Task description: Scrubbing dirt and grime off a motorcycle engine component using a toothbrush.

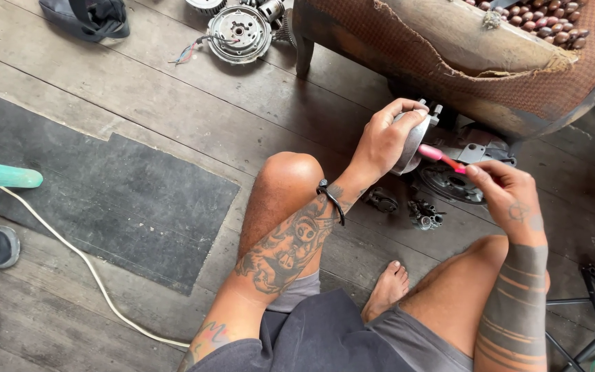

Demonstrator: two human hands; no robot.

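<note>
Probably a home workshop: metal motor parts (pixel 239 31) strewn on plank floor (pixel 173 103).

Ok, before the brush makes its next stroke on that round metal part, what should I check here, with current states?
1. Left hand grips the round metal part: ok.
2. Right hand pinches the pink-handled brush: ok.
3. Brush tip meets the part: ok; bristles hidden.
4. Part's inner face clean: cannot tell.
5. Loose metal pieces on the plank floor lie apart from the bare foot: ok.
</note>
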